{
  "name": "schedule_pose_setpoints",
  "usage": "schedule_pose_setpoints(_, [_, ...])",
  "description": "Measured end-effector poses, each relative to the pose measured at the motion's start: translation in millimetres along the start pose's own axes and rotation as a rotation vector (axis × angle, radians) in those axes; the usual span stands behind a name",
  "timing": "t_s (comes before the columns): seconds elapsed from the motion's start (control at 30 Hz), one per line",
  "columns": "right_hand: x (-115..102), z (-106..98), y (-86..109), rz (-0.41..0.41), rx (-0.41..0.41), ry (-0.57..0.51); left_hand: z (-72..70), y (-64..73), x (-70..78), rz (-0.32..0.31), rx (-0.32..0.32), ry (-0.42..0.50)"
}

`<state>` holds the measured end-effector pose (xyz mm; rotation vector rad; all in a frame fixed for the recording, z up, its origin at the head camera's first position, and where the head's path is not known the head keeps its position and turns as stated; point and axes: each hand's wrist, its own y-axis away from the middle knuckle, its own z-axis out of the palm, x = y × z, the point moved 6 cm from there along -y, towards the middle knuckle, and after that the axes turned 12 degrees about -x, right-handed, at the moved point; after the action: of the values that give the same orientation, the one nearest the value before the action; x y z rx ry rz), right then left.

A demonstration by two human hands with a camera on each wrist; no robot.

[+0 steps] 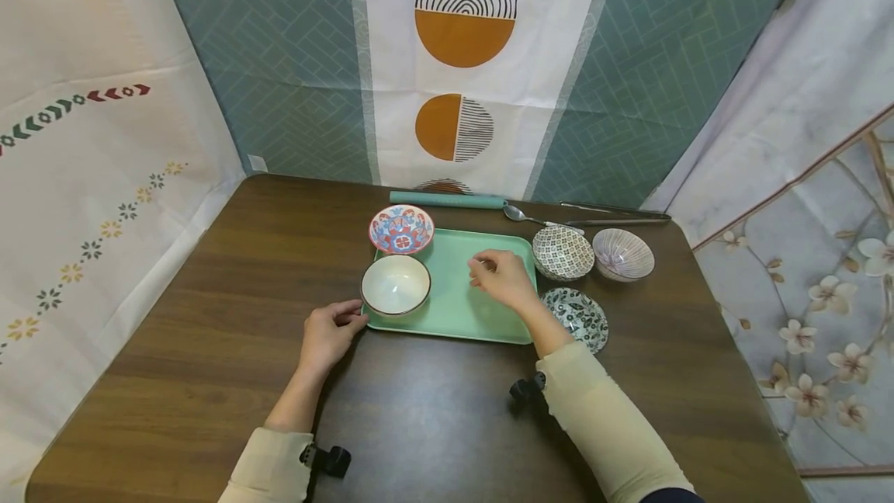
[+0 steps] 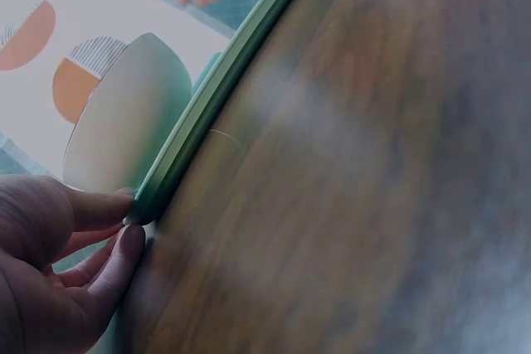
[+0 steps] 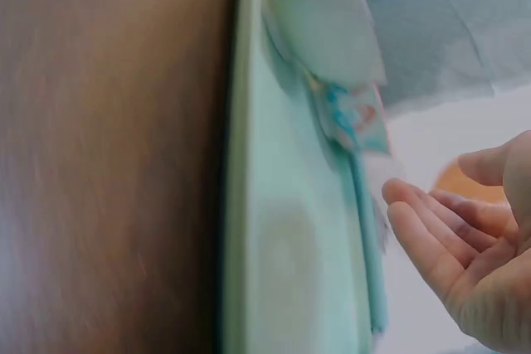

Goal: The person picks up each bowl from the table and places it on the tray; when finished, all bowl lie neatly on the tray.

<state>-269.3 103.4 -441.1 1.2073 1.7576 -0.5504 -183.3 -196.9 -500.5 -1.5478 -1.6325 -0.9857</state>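
A light green tray [image 1: 461, 305] lies on the table with a white bowl [image 1: 396, 286] on its left end. Behind that bowl, a red and blue patterned bowl [image 1: 401, 230] sits at the tray's far left corner. My left hand [image 1: 331, 336] pinches the near left corner of the tray; the left wrist view shows thumb and fingers [image 2: 116, 267] closed at its rim. Above the right half of the tray is my right hand [image 1: 504, 278], its fingers loosely bent and holding nothing, as the right wrist view shows.
Right of the tray stand a brown-patterned bowl [image 1: 563, 253], a striped bowl [image 1: 624, 254] and a black-and-white patterned dish [image 1: 583, 320], partly hidden by my right arm. Along the back lie a teal stick-like object [image 1: 447, 199], a spoon [image 1: 515, 213] and dark, thin utensils [image 1: 618, 221].
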Motion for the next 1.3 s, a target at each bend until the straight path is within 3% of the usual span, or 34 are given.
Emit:
schedule_pose_setpoints(0.27, [16.0,-59.9,22.8,0.036,0.118,0.02,1.0,1.3,0.1,-0.018,0.0,0.012])
schedule_pose_setpoints(0.47, [32.6,-104.5,37.6,0.061,0.23,0.095,1.6,0.7,-1.2,-0.015,-0.005,0.015])
schedule_pose_setpoints(0.67, [50.4,-140.3,56.5,0.114,0.339,0.103,0.7,0.5,-1.2,-0.016,-0.008,0.017])
schedule_pose_setpoints(0.87, [70.3,-175.6,79.1,0.171,0.519,0.238,0.7,0.9,-0.8,-0.018,-0.017,0.025])
schedule_pose_setpoints(1.1, [103.4,-204.1,103.7,0.279,0.616,0.245,0.7,0.6,-0.3,-0.027,-0.021,0.031])
schedule_pose_setpoints(1.3, [124.0,-215.6,119.4,0.286,0.805,0.278,0.4,-0.7,-0.6,-0.032,-0.028,0.034])
